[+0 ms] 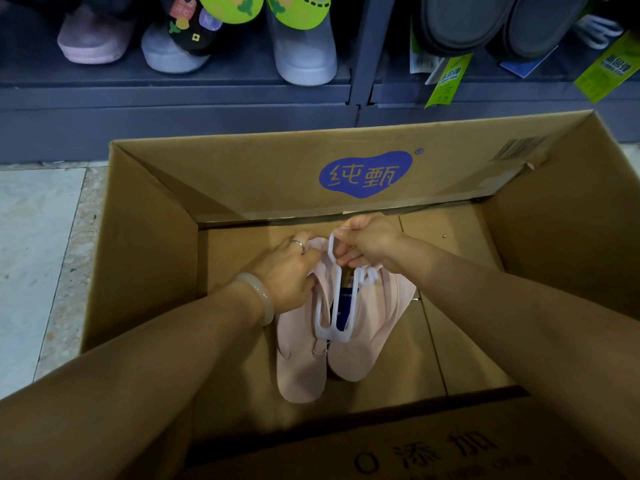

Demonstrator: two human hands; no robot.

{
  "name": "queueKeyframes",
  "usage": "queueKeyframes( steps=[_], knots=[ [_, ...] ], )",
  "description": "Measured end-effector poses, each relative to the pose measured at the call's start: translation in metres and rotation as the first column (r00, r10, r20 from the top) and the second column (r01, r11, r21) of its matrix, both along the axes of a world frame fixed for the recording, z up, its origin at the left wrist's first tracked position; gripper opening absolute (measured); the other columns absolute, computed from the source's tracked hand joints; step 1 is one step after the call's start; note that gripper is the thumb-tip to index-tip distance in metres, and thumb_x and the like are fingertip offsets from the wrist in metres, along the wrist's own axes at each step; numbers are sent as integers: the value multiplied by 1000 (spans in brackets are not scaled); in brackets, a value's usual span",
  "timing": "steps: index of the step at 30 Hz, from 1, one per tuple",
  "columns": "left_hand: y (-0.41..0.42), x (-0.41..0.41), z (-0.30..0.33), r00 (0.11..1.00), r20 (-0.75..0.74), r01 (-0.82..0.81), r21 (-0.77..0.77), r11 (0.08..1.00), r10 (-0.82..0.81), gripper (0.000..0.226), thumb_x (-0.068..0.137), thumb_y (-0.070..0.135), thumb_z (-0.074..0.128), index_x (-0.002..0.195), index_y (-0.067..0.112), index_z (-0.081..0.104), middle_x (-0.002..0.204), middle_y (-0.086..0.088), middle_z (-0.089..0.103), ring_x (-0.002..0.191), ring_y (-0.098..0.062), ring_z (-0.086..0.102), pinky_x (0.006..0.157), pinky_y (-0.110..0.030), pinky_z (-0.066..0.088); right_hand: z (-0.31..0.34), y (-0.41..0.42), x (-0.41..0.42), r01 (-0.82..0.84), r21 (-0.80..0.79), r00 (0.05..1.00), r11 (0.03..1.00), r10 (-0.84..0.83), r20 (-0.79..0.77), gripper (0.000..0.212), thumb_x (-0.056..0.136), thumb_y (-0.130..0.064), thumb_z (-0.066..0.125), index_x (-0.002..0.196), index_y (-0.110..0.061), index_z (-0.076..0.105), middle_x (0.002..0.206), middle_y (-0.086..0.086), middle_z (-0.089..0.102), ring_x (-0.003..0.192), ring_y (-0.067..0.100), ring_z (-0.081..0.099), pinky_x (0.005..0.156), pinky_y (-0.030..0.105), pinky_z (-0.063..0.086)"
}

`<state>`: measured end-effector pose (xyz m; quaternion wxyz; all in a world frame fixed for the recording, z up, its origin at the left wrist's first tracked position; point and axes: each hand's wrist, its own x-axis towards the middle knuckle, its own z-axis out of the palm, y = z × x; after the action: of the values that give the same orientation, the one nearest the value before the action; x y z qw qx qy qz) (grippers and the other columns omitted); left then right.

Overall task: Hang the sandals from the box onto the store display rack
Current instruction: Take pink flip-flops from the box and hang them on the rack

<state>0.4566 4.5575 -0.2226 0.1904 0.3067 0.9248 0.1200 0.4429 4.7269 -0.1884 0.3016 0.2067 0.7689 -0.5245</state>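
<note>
A pair of pale pink sandals (374, 327) lies soles-up inside an open cardboard box (145, 258), joined on a white plastic hanger (332, 306). My left hand (287, 271), with a ring and a pale bangle, grips the heel end of the left sandal. My right hand (367, 245) pinches the hook end of the hanger above the pair. Both arms reach down into the box. The store display rack (367, 64) stands right behind the box.
Pink, grey and black slippers (93, 39) and ones with green insoles hang on the dark rack, with green tags (446, 77) at the right. A folded box flap (415, 445) lies near me. Tiled floor (38, 237) is at the left.
</note>
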Motion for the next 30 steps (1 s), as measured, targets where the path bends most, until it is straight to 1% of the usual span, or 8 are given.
queueKeyframes(
  steps=[6,11,13,17,19,23,26,30],
  knots=[
    [4,5,2,999,-37,22,-51,998,-23,45,92,25,46,135,18,41,150,-4,17,136,-24,27,107,-32,33,-3,3,-3,-10,90,999,996,13,-32,20,94,-21,54,74,-20,58,69,-1,60,65,10,55,69,23,47],
    [7,8,0,998,4,-67,0,998,67,43,90,22,49,132,16,46,150,-4,19,134,-27,30,105,-34,35,-3,4,-4,19,102,999,995,-15,-40,12,91,-19,59,97,-12,66,70,-2,59,64,9,53,67,20,46],
    [9,3,-2,987,98,-136,52,989,131,35,83,24,58,118,19,57,150,-6,19,135,-29,32,107,-39,36,-2,6,-2,21,94,999,995,-19,-29,10,91,-18,58,97,-12,65,68,-1,58,62,9,53,65,20,45],
    [11,-8,2,868,436,-269,12,963,238,38,73,29,73,109,28,60,152,-5,10,144,-25,12,113,-43,28,-2,10,2,42,71,999,997,-40,-30,9,93,-17,56,87,-12,61,66,0,58,59,10,53,59,19,42],
    [9,-11,1,825,497,-332,44,942,268,28,73,36,74,97,34,60,150,-2,19,142,-21,19,113,-40,27,-4,12,3,82,51,996,995,-80,-50,16,93,-16,56,77,-13,60,66,1,57,59,11,54,56,18,42],
    [14,-13,-7,806,508,-427,143,893,304,20,76,45,69,68,29,60,114,-2,51,107,-19,52,100,-36,43,-12,8,5,147,9,988,989,-146,-48,24,94,-16,53,70,-17,54,65,2,54,58,12,51,56,19,41],
    [16,-18,-11,783,513,-460,96,883,352,27,83,33,66,60,23,55,94,-1,53,88,-18,54,88,-35,47,-18,2,6,165,-10,986,986,-165,-40,23,94,-16,53,71,-18,55,66,2,54,58,11,51,57,19,43],
    [22,-23,-3,752,578,-402,22,915,317,17,87,19,62,71,14,58,80,2,55,79,-14,52,70,-23,41,-20,-1,6,167,-20,985,986,-168,-34,23,94,-16,53,71,-17,55,66,1,56,57,10,53,43,10,45]
  ],
)
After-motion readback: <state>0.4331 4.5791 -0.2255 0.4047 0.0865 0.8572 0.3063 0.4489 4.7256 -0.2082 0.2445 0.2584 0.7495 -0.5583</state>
